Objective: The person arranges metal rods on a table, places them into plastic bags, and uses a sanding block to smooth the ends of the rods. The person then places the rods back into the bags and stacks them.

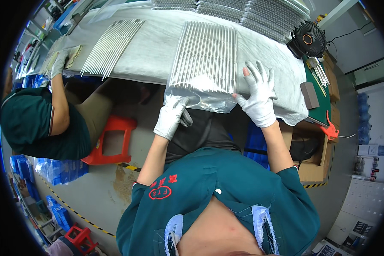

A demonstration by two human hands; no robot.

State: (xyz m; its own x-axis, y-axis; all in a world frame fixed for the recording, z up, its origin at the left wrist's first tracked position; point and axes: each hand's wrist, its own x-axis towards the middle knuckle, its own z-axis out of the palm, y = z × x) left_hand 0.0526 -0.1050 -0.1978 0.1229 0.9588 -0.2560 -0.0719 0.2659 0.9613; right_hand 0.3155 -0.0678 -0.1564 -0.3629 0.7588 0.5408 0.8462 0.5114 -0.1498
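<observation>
A row of slim silver metal rods (205,55) lies side by side on the white-covered table in front of me, inside a clear plastic bag (213,101) whose loose end hangs past the table's near edge. My left hand (173,117), in a white glove with bare fingertips not showing, is closed on the bag's near left corner. My right hand (259,94) wears a white glove that leaves some fingertips bare. Its fingers are spread over the cloth just right of the rods, with the thumb close to the bag's right edge.
A second row of rods (113,47) lies to the left, near a seated co-worker (42,123) with a gloved hand. Bubble-wrapped stacks (269,17) stand at the back. To the right are a black fan (307,39), a grey block (309,95) and a red air gun (330,127).
</observation>
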